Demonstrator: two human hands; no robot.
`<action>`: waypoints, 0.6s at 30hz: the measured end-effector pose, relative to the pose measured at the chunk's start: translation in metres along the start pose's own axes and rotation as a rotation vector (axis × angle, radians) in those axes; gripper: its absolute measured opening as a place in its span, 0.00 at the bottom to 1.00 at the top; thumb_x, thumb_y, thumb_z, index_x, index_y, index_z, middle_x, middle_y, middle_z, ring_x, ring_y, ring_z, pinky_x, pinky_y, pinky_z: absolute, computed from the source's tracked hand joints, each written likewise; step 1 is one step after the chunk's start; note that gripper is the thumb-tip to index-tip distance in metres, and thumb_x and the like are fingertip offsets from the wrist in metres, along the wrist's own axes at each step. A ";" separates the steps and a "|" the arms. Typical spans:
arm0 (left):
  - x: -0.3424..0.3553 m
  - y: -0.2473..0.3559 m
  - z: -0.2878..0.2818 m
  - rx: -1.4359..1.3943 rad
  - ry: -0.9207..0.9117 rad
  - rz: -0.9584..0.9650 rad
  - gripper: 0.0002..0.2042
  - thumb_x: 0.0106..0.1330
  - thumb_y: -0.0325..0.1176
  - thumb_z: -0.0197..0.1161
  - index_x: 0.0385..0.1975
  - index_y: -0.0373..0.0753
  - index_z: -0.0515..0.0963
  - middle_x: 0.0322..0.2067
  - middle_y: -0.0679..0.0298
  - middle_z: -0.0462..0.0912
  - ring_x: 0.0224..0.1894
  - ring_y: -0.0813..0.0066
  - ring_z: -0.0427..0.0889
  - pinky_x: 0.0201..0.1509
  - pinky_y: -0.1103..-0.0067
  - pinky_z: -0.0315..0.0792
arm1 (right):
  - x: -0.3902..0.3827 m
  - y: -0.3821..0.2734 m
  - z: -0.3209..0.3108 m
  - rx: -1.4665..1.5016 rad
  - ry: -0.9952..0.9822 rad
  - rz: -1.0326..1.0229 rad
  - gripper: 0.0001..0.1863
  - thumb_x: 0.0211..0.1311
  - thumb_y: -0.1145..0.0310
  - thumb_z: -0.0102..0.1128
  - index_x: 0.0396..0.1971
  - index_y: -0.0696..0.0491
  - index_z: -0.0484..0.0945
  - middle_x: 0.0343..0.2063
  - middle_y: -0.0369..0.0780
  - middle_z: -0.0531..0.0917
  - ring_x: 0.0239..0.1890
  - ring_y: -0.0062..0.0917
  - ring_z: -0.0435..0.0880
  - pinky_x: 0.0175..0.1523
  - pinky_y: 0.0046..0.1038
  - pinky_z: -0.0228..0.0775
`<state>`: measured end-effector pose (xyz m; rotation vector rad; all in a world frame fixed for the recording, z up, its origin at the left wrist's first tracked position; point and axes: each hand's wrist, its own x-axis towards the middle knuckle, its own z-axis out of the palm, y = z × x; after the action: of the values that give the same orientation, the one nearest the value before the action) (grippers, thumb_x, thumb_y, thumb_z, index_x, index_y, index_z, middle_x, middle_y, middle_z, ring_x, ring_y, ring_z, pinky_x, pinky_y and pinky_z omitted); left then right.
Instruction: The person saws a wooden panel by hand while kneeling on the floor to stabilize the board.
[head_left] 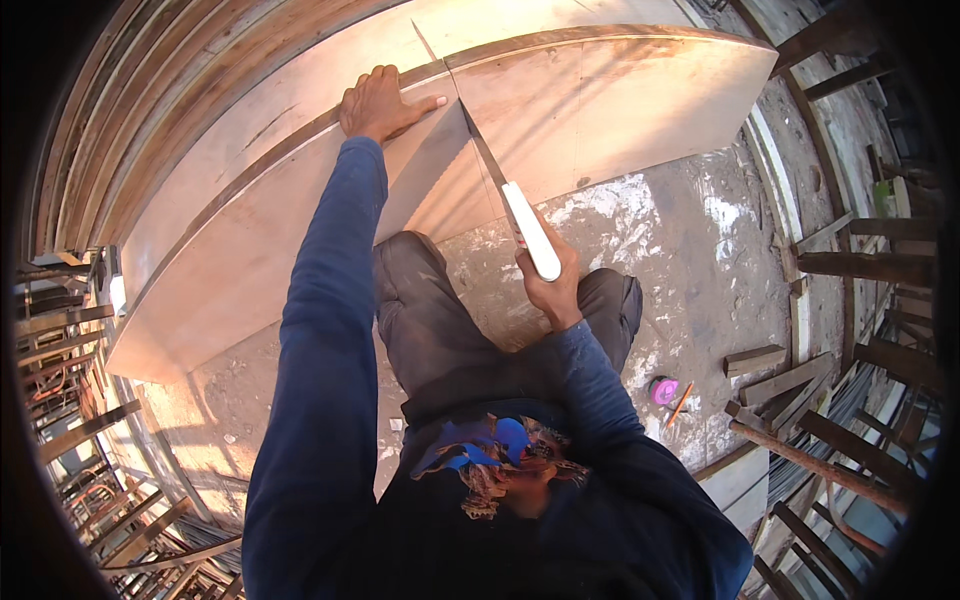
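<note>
The right hand lies nearest the camera, its fingers curled tight round the white handle of a handsaw. The saw's long axis runs from that grip up and to the left, away from the body, its dark blade lying in a cut through a plywood sheet. The thin kerf line carries on past the blade toward the far edge of the sheet. The sheet rests raised above the knees, tilted across the picture, with its long edge going from lower left to upper right.

The left hand is flat on the sheet just left of the cut, arm stretched out straight, fingers spread a little with the thumb pointing toward the blade. It presses on the board and holds nothing. So the saw sits between the two hands: the right one is on its near end, the left one beside its far end, close to the blade but apart from it.

Beyond the right knee, on the paint-splashed floor, lie a pink tape and an orange pencil. Timber offcuts are stacked further right.
</note>
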<state>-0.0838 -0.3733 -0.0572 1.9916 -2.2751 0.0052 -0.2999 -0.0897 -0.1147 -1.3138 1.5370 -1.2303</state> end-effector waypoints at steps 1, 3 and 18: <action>0.000 -0.001 0.000 -0.005 0.003 0.011 0.46 0.45 0.76 0.66 0.49 0.36 0.81 0.49 0.58 0.83 0.55 0.63 0.80 0.57 0.64 0.71 | 0.001 0.003 -0.003 -0.009 0.005 -0.014 0.30 0.57 0.78 0.61 0.63 0.63 0.72 0.33 0.41 0.87 0.31 0.18 0.80 0.41 0.23 0.75; 0.000 -0.002 0.001 -0.017 -0.008 0.036 0.46 0.45 0.76 0.66 0.49 0.36 0.81 0.48 0.58 0.83 0.55 0.62 0.79 0.57 0.64 0.72 | -0.045 -0.007 -0.020 -0.006 0.003 -0.079 0.32 0.53 0.79 0.60 0.63 0.59 0.74 0.33 0.51 0.86 0.30 0.21 0.86 0.38 0.24 0.76; -0.007 0.000 -0.002 0.050 0.092 0.067 0.41 0.49 0.75 0.65 0.43 0.36 0.80 0.45 0.56 0.84 0.51 0.60 0.83 0.53 0.63 0.76 | -0.095 -0.009 -0.040 0.014 -0.021 0.065 0.28 0.59 0.77 0.61 0.63 0.63 0.73 0.47 0.46 0.87 0.47 0.20 0.83 0.54 0.23 0.73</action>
<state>-0.0823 -0.3662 -0.0563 1.8948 -2.3046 0.1573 -0.3182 0.0113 -0.0999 -1.2543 1.5413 -1.1813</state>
